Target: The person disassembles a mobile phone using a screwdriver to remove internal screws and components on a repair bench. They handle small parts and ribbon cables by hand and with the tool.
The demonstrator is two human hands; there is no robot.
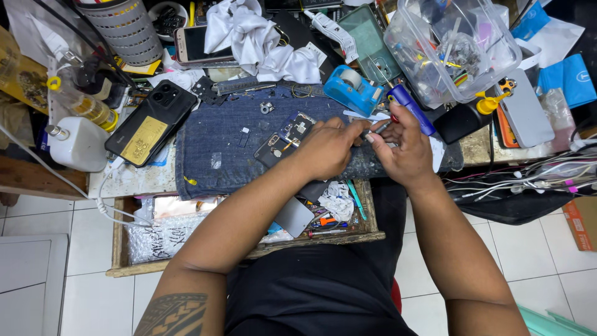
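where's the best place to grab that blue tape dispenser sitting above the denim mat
Probably grip the blue tape dispenser across its narrow flat sides, coming from above. It stands with the tape roll exposed on top, and the clear plastic box crowds its right, so fingers fit best over the body's middle.

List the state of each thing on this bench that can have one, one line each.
Opened phone: back off, insides exposed, lying on the denim mat.
Black phone: back up, flat.
Smartphone: screen dark.
Plastic tub: lidless, full of parts.
Drawer: pulled open.
Left hand: resting on the opened phone.
Right hand: gripping a blue screwdriver.
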